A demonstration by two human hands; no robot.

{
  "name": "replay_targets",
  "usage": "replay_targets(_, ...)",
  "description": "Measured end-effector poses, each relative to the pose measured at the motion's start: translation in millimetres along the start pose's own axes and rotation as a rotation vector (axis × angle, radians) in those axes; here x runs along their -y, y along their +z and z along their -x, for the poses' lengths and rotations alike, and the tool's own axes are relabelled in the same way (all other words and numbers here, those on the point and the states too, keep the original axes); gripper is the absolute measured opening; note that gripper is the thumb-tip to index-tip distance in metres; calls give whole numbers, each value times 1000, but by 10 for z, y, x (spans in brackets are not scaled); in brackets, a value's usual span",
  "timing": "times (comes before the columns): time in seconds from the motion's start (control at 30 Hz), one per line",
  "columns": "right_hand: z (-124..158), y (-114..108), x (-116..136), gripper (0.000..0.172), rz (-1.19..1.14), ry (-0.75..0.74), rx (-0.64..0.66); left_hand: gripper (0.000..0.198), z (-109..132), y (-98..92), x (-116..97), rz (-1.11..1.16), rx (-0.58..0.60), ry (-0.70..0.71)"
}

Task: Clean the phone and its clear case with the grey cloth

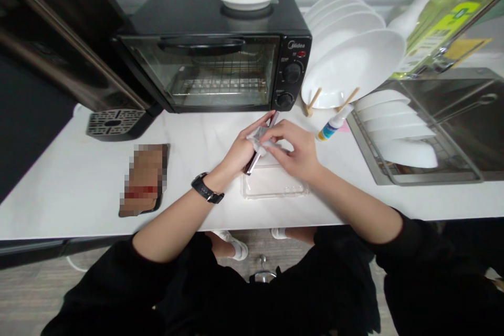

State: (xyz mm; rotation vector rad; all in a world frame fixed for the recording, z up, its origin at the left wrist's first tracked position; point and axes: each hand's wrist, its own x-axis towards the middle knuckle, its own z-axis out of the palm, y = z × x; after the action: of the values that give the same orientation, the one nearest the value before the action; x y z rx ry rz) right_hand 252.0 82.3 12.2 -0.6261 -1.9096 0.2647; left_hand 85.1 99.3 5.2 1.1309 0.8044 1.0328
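Observation:
My left hand (241, 151) is closed around a phone (261, 145) held on edge above the white counter (79, 184). A black watch sits on that wrist. My right hand (296, 151) pinches a small white wipe or cloth (258, 137) against the phone's face. Both hands hover just above a clear phone case (271, 185) lying flat on the counter.
A black toaster oven (214, 58) stands behind the hands, a white pot on top. A small white bottle (334, 123) lies to the right. White plates (350, 58) lean in a rack beside a sink tray with bowls (401, 139). A blurred flat object (144, 179) lies left.

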Motion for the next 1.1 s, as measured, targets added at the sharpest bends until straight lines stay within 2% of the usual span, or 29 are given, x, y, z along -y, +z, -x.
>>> replay_targets(0.07,34,67,95,10,-89,-100,124,55,-12,-17,-31,-39,7,77)
replay_targets(0.17,76,142,179,14,-177,-202,238,56,-26,-28,-73,-136,16,61)
replay_targets(0.3,51,120,161,14,-144,-204,235,54,4,-5,-85,-130,19,52)
replay_targets(0.4,-11,28,57,10,-88,-137,129,48,45,15,-85,-29,17,35)
replay_targets(0.53,-68,-92,-158,10,-26,97,-116,42,54,1,-99,108,58,-211)
replay_targets(0.6,-82,-131,-252,12,-18,185,-196,43,36,-19,-115,157,94,-278)
replay_targets(0.67,-97,-159,-312,15,-10,173,-180,42,14,-44,-142,203,144,-328)
replay_targets(0.8,-139,-211,-353,23,-40,41,-46,28,-12,-110,-233,322,240,-483)
replay_targets(0.87,-160,-233,-366,26,-65,47,-34,24,-14,-158,-275,371,277,-527)
replay_targets(0.97,-179,-247,-395,31,-103,137,-23,30,-26,-277,-290,412,380,-556)
replay_targets(1.1,-184,-214,-436,46,-304,381,75,51,-76,-502,-253,404,462,-639)
